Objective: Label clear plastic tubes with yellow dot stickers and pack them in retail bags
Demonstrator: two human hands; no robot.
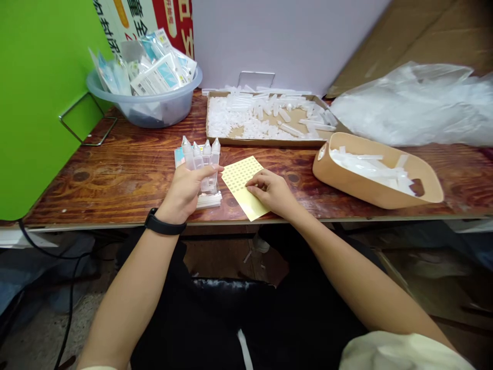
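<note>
Several clear plastic dropper bottles (207,150) with pointed caps lie side by side on a stack of flat packets (210,200) near the table's front edge. My left hand (184,187) is closed around the bottles from the left, its thumb across them. Just to the right, a yellow sticker sheet (250,201) with rows of small dots lies at a slant on the table. The bent fingers of my right hand (271,190) pinch at the lowest row of dots. Whether a single sticker is between those fingertips is too small to see.
At the back left stands a blue tub (154,115) full of packaged goods. A shallow cardboard tray (265,141) of small clear plastic parts lies behind my hands. An orange-tan basket (358,187) with clear pieces is on the right, before a large plastic bag (408,110).
</note>
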